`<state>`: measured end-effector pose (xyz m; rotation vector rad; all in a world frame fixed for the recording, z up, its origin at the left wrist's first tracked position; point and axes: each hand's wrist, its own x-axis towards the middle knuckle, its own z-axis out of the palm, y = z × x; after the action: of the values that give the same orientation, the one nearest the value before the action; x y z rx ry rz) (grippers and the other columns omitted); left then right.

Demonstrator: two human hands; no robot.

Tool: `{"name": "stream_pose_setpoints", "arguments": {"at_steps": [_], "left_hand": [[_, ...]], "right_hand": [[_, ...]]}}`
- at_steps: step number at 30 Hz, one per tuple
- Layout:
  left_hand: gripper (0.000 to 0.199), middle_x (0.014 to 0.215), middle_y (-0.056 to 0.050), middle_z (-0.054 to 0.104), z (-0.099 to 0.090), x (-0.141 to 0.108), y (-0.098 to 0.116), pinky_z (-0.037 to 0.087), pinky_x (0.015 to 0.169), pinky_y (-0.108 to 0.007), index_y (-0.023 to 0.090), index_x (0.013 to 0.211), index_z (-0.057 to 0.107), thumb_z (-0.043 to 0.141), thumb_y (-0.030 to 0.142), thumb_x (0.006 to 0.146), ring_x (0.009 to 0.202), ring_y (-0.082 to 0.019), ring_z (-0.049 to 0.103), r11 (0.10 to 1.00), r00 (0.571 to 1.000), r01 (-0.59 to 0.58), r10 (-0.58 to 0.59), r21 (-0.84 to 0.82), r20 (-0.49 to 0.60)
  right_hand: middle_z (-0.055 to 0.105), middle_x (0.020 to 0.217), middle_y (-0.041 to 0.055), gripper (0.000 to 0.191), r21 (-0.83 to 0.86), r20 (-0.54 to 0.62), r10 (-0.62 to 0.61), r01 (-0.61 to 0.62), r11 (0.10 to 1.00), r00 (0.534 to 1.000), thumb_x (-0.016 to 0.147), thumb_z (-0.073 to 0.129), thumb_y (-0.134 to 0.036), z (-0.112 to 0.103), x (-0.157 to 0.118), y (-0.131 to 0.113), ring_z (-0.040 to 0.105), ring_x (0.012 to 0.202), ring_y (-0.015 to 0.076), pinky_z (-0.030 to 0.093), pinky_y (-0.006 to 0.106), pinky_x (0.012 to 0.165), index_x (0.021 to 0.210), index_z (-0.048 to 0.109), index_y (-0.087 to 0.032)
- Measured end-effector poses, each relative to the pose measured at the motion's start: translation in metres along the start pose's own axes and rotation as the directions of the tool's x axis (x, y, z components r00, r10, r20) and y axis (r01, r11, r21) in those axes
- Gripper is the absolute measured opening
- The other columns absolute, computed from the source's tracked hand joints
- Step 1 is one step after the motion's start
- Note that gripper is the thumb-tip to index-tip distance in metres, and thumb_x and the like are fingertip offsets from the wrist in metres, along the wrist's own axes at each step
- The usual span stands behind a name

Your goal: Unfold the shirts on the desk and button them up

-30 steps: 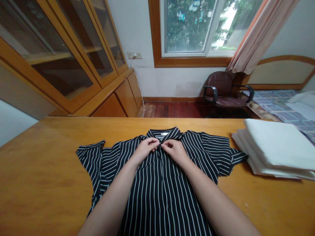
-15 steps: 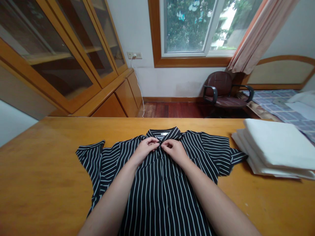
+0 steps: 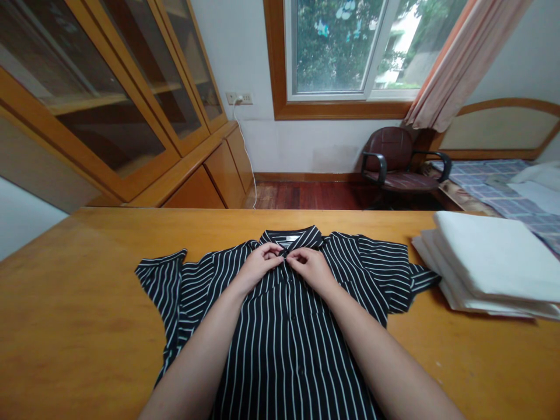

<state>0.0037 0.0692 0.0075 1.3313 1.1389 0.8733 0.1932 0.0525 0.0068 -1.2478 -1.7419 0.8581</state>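
Observation:
A black shirt with white stripes (image 3: 280, 344) lies spread on the wooden table (image 3: 79, 280), front side up, its collar at the far end. Just below the collar, my left hand (image 3: 261, 265) pinches the front placket with thumb and fingertips. My right hand (image 3: 310, 267) pinches the same spot from the other side, the fingertips of both hands nearly touching. Whatever small part of the placket sits between the fingertips is mostly hidden. Dark buttons run down the shirt front beneath my hands.
Folded white cloths (image 3: 499, 256) are stacked on the table at the right, touching one sleeve's end. Beyond the table stand a brown armchair (image 3: 391, 157), a bed (image 3: 503, 181) and, at the left, a glass-doored cabinet (image 3: 192, 157).
My left fingertips have shifted very slightly at the placket. The shirt and my right hand look nearly the same.

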Motion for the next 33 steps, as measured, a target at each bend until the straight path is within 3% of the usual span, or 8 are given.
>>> {"name": "stream_pose_setpoints", "arguments": {"at_steps": [22, 27, 29, 33], "left_hand": [[0.028, 0.071, 0.005, 0.056, 0.0018, -0.0007, 0.0028, 0.043, 0.064, -0.024, 0.018, 0.093, 0.062, 0.074, 0.033, 0.072, 0.064, -0.011, 0.053, 0.999, 0.999, -0.026, 0.025, -0.020, -0.028], [0.028, 0.071, 0.005, 0.056, 0.0023, -0.0010, 0.0034, 0.043, 0.063, -0.024, 0.018, 0.094, 0.062, 0.074, 0.033, 0.073, 0.065, -0.011, 0.053, 0.999, 0.999, -0.026, 0.026, -0.023, -0.028], [0.027, 0.072, 0.005, 0.056, 0.0027, -0.0011, 0.0035, 0.043, 0.063, -0.024, 0.018, 0.094, 0.063, 0.074, 0.033, 0.074, 0.065, -0.011, 0.053, 0.999, 0.999, -0.029, 0.028, -0.020, -0.029], [0.024, 0.076, 0.003, 0.058, 0.0036, -0.0022, 0.0041, 0.044, 0.064, -0.024, 0.018, 0.092, 0.064, 0.073, 0.031, 0.074, 0.068, -0.012, 0.055, 0.998, 0.998, -0.060, 0.061, 0.013, -0.034]], "right_hand": [[0.075, 0.087, 0.0024, 0.009, -0.014, -0.002, -0.048, 0.048, 0.999, 0.999, 0.087, 0.066, -0.018, 0.0011, 0.0007, 0.0038, 0.069, 0.081, 0.0166, 0.050, 0.027, 0.078, 0.088, 0.075, -0.021], [0.071, 0.079, 0.0013, 0.008, 0.050, -0.079, -0.031, 0.035, 0.998, 0.996, 0.087, 0.063, -0.022, 0.0007, -0.0007, 0.0034, 0.065, 0.070, 0.0151, 0.049, 0.026, 0.068, 0.085, 0.071, -0.020], [0.068, 0.074, -0.0004, 0.009, 0.083, -0.115, -0.009, 0.019, 0.996, 0.993, 0.087, 0.062, -0.023, 0.0006, -0.0016, 0.0030, 0.061, 0.063, 0.0139, 0.048, 0.025, 0.063, 0.092, 0.069, -0.020], [0.067, 0.076, -0.0025, 0.034, 0.045, -0.069, -0.047, 0.050, 0.998, 0.996, 0.089, 0.059, -0.023, 0.0011, -0.0023, 0.0037, 0.059, 0.064, 0.0135, 0.048, 0.025, 0.066, 0.122, 0.063, -0.023]]}}
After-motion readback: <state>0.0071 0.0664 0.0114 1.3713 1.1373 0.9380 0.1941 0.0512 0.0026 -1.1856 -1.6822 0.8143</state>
